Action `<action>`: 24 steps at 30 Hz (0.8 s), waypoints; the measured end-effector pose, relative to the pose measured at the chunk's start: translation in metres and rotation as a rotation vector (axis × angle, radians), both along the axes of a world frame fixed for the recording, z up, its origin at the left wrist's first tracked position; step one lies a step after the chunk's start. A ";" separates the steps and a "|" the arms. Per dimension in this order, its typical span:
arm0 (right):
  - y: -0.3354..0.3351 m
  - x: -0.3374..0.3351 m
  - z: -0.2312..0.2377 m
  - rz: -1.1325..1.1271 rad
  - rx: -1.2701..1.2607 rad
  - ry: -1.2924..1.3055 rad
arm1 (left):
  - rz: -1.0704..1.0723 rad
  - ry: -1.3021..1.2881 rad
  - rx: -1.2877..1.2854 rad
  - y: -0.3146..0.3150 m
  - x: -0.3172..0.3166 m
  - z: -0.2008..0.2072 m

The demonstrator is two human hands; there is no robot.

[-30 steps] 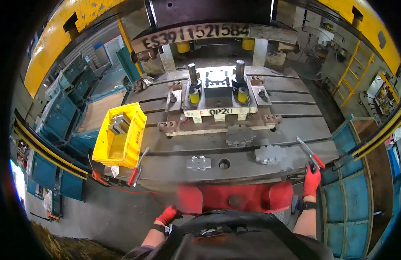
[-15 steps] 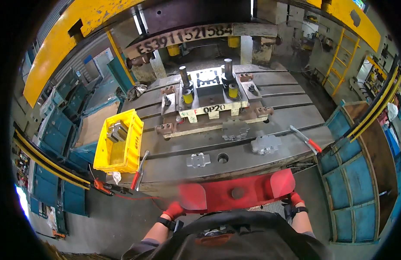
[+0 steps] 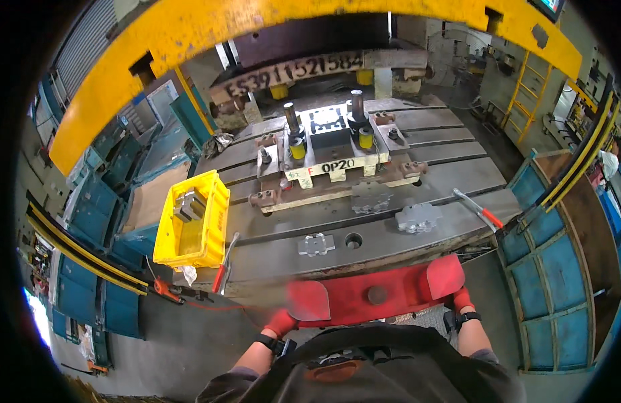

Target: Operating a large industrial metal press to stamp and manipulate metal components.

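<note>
A red control panel with a dark round knob in its middle spans the space in front of me. My left hand, in a red glove, is at its left end, beside a rounded guard. At the opposite end my right hand, also gloved in red, is by the other guard. The fingers of both hands are mostly hidden by the panel ends. Beyond the panel, a lower die with two dark guide posts sits on the slotted press bed. A bright metal part lies on it.
A yellow crate holding metal blocks stands at the bed's left, beside red-handled tongs. Flat metal parts lie along the front, with another red-handled tool to the right. A yellow press beam arches overhead; a blue panelled cart stands right.
The view has shifted slightly, so most of the scene sits a little further right. Both hands stay at the ends of the red panel.
</note>
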State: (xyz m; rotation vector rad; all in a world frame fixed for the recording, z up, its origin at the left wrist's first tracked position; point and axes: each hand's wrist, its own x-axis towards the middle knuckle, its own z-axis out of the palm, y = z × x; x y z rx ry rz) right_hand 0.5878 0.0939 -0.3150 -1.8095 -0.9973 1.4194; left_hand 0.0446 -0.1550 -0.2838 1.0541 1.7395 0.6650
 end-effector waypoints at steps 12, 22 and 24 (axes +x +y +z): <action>0.006 0.016 -0.043 0.068 0.289 -0.182 | 0.010 -0.077 0.048 0.003 0.008 0.011; 0.005 -0.002 -0.013 -0.074 -0.180 0.067 | -0.403 0.327 0.167 -0.013 -0.018 0.007; 0.001 0.015 -0.015 0.040 -0.046 -0.017 | -0.364 0.282 0.102 -0.007 -0.013 0.032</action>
